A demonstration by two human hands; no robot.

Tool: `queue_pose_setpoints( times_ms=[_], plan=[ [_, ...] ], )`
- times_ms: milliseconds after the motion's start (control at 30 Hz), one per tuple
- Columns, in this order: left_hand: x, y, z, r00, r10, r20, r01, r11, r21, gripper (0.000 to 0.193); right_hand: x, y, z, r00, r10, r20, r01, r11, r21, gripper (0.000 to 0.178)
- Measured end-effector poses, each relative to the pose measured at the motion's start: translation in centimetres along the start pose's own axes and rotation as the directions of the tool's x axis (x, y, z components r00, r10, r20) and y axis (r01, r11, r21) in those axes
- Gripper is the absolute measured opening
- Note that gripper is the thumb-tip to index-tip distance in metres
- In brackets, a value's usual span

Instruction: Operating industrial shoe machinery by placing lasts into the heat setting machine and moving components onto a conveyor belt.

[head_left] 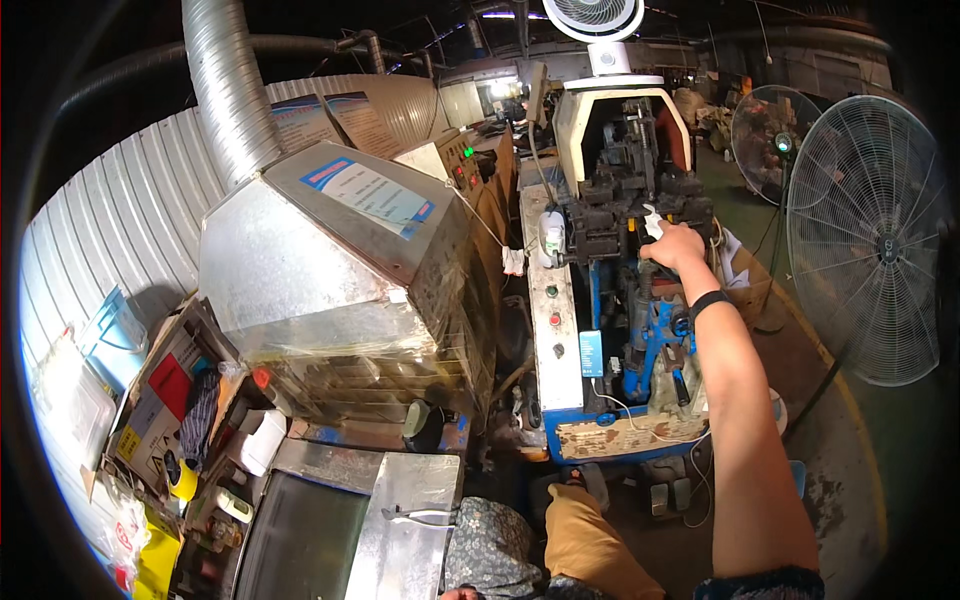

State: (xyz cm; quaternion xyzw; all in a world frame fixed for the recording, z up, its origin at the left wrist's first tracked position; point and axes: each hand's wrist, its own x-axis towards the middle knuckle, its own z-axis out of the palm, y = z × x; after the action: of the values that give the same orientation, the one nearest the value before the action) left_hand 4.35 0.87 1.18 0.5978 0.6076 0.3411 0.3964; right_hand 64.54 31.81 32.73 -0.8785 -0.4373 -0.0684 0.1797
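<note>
Head view: right hand (676,247) at white piece (653,222), beside dark machine (597,222).

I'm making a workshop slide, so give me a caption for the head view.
Right hand at a machine between metal hood and floor fan.

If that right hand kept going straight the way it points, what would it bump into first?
The right hand would probably meet the small white piece first, if not already touching it, then the black machine parts; depth is unclear.
</note>
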Motion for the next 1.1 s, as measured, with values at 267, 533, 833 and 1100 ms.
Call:
queue_pose_setpoints(
  times_ms=[267,533,833,1100],
  plan=[
    [0.4,-0.5,-0.3,0.999,0.032,-0.011,-0.032,0.999,0.007,0.019,-2.4,-0.9,0.0,0.998,0.029,-0.047,-0.027,0.998,0.051,0.081],
    [0.1,-0.8,-0.7,0.999,0.032,0.040,-0.030,0.998,-0.055,0.020,-8.4,0.8,1.9,0.997,0.012,-0.078,-0.010,1.000,0.025,0.085],
    [-0.3,0.4,-0.6,0.989,-0.054,0.140,0.094,0.951,-0.294,0.021,-16.2,3.8,3.8,0.916,-0.142,-0.375,0.220,0.960,0.173,0.081],
    [4.1,4.3,-3.9,0.864,0.167,0.476,0.004,0.941,-0.337,0.039,-36.9,-2.6,6.2,0.927,-0.323,-0.193,0.209,0.017,0.978,0.099]
  ],
)
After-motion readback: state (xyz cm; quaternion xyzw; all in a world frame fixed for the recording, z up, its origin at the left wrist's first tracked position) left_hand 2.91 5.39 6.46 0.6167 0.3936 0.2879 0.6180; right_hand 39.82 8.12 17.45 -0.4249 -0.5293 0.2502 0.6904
